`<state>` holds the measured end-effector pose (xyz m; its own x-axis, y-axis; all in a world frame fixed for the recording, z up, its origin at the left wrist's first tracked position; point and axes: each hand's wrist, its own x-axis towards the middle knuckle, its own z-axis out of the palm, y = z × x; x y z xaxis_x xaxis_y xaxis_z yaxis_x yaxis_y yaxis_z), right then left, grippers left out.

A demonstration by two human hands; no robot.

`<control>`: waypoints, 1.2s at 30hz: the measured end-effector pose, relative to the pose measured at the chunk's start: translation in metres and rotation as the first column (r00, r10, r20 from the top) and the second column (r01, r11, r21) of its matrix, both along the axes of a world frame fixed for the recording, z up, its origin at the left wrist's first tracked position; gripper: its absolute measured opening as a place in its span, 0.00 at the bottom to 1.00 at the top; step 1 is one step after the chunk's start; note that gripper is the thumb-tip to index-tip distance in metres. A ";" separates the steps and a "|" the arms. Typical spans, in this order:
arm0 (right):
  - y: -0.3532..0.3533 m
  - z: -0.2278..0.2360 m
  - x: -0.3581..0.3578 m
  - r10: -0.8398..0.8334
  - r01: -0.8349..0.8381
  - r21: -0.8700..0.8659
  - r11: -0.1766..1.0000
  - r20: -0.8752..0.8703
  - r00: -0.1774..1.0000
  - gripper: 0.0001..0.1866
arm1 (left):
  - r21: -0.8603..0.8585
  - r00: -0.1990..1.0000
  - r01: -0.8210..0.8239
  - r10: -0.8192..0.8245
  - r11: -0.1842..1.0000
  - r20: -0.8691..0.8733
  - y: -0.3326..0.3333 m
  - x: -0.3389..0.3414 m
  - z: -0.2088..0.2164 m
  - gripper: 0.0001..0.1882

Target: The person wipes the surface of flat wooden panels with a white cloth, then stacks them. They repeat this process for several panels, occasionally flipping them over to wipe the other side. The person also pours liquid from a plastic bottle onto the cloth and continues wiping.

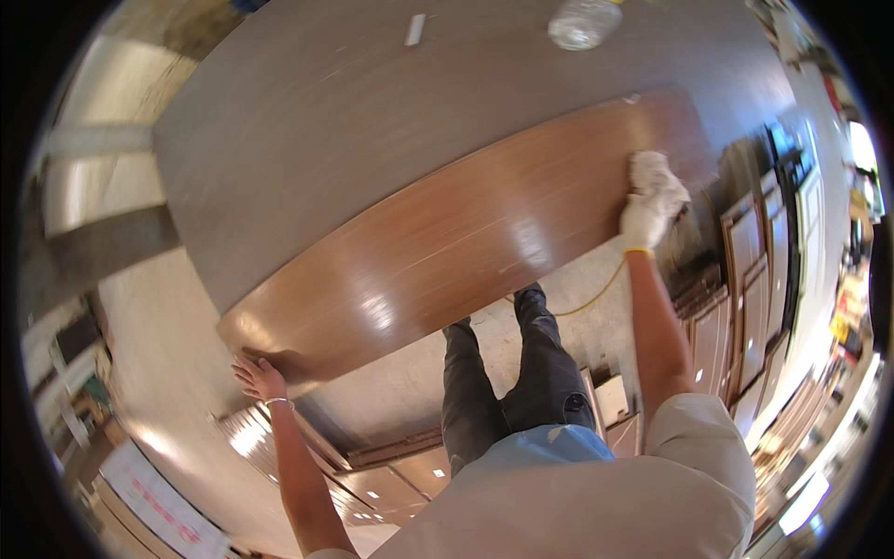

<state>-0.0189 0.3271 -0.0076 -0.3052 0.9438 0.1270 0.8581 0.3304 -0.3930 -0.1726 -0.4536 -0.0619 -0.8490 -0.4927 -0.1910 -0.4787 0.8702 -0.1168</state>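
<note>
A long brown wooden panel (447, 238) lies across a grey tabletop (326, 149), its near edge toward me. At the panel's left end my bare left hand (261, 377) rests against the near corner, fingers stretched out and apart. My right hand (644, 222), in a white glove with a yellow cuff, is toward the panel's right end. Bunched under its fingers is a whitish cloth (649, 170), pressed on the panel's surface. The fingers of that hand are partly hidden by glove and cloth. Light glares off the panel in patches.
A clear plastic bottle (584, 25) lies on the far part of the tabletop, with a small white strip (415, 30) to its left. Stacked brown panels (745, 289) stand at the right. More panels (391, 484) are below. A yellow hose (596, 296) runs along the floor.
</note>
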 end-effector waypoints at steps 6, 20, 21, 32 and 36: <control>-0.214 -0.077 0.034 0.538 -0.724 -0.278 0.632 -0.514 0.668 0.26 | 0.287 0.498 0.867 -0.733 0.408 -0.463 0.338 -0.047 0.018 0.35; 0.181 -0.043 0.093 0.191 -0.110 0.242 0.964 -0.346 0.919 0.14 | 0.132 0.465 0.885 -0.845 0.446 -0.265 0.614 0.005 -0.011 0.37; 0.137 -0.045 0.094 0.266 -0.224 0.159 0.962 -0.333 0.905 0.12 | 0.115 0.522 0.852 -0.813 0.511 -0.258 0.624 0.007 -0.016 0.37; 0.030 -0.062 0.126 0.579 -0.724 -0.227 0.651 -0.468 0.668 0.20 | 0.030 0.570 0.813 -0.785 0.581 -0.243 0.636 0.011 -0.019 0.36; 0.237 -0.063 0.143 0.177 -0.216 -0.067 0.974 -0.365 0.914 0.21 | 0.003 0.568 0.810 -0.784 0.586 -0.250 0.641 0.012 -0.017 0.36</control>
<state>0.1239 0.5637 -0.0710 -0.4389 0.8830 0.1663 0.5777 0.4191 -0.7005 -0.1605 0.1874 -0.0790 -0.9092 0.4155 0.0256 0.4158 0.9094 0.0088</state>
